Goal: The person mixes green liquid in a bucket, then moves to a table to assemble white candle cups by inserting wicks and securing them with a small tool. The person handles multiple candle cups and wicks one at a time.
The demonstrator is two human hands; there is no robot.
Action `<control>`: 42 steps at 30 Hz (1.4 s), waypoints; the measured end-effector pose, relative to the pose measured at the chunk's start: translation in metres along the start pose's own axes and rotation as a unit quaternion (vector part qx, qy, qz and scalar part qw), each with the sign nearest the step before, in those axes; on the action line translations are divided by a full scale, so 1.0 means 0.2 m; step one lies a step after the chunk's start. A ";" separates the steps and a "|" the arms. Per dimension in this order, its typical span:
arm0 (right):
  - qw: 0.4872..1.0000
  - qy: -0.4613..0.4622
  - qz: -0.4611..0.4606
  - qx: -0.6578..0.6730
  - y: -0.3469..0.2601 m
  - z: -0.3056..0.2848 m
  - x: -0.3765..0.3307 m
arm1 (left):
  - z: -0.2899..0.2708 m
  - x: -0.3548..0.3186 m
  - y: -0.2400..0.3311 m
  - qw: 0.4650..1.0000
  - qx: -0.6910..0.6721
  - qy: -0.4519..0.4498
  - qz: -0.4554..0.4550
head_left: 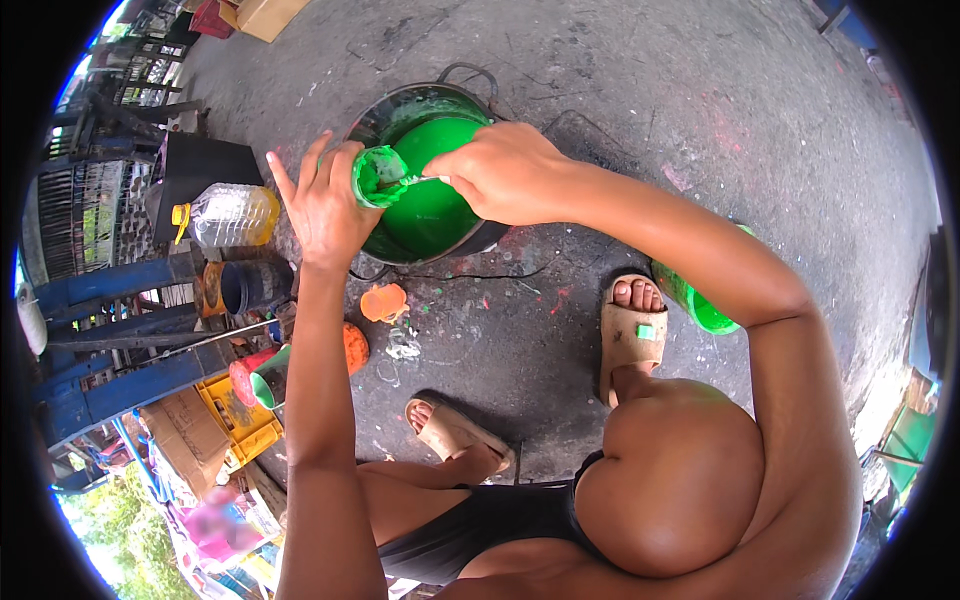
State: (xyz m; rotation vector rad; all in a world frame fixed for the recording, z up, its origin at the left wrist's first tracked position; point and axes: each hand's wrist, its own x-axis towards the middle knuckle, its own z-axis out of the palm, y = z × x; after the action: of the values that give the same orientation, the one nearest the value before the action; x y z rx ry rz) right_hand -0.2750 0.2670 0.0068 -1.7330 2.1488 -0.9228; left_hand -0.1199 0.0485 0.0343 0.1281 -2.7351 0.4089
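Observation:
A black bucket (365,122) with a wire handle stands on the ground before me, with bright green liquid paint (430,215) in it. Over its left side my left hand (330,205) holds a small clear jar (378,172), its mouth toward me and its inside smeared with thick green paint. Some fingers of that hand stick out past the jar. My right hand (512,175), closed in a pinch, grips a thin stirrer (418,180) whose far end reaches into the jar's mouth. The stirrer's tip is coated in green, so its shape cannot be made out.
A clear jug (232,215) with a yellow cap and an orange lid (384,302) lie left of the bucket. Paint-stained tubs (268,380) and a yellow crate (238,420) stand at lower left. Near my sandalled foot (636,325) is a green-stained container (710,312).

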 end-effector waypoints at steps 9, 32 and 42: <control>0.989 0.108 -0.030 -0.101 -0.16 -0.26 -0.13 | -0.01 0.03 0.03 1.000 0.005 -0.004 0.000; 0.967 -0.037 -0.090 -0.236 -0.11 0.00 -0.24 | 0.05 -0.02 0.03 0.998 0.003 -0.062 -0.002; 0.984 0.029 -0.026 -0.171 0.04 -0.08 -0.35 | 0.11 0.02 0.09 0.989 -0.003 -0.144 0.044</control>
State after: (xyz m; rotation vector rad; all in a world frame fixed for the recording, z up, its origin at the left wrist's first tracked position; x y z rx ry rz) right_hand -0.2711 0.3383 -0.0010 -1.9451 2.4250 -0.6492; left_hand -0.1333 0.0594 0.0110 0.0707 -3.0345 0.4371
